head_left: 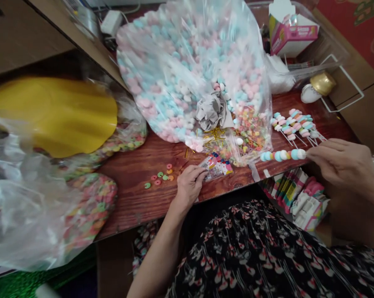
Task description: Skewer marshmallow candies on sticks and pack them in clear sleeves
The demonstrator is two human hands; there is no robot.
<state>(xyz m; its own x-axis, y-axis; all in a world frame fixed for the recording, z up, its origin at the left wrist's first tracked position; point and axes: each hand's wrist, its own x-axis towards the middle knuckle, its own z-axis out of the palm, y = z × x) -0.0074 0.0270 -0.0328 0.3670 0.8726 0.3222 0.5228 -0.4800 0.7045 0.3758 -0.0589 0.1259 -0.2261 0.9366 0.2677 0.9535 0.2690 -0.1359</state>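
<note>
My right hand [339, 163] is closed on the end of a candy skewer [281, 155], threaded with blue, white and orange pieces and held level over the table's front edge. My left hand [190, 184] pinches a small clear plastic bag [218, 166] with a colourful print, low over the table. Behind the right hand lies a pile of finished candy skewers [298, 123] with white sticks. Ring-shaped candies [165, 177] are scattered left of my left hand. Gold twist ties [214, 135] lie beyond the printed bag, beside a crumpled grey paper bundle [212, 109].
A large clear bag of pastel marshmallow-like candies [174, 54] fills the back, with a bag of ring candies [250, 128] before it. At left are a yellow sheet [56, 116] and more candy bags [90, 207]. A pink box [294, 37] stands back right; folded cartons [307, 203] sit below the table.
</note>
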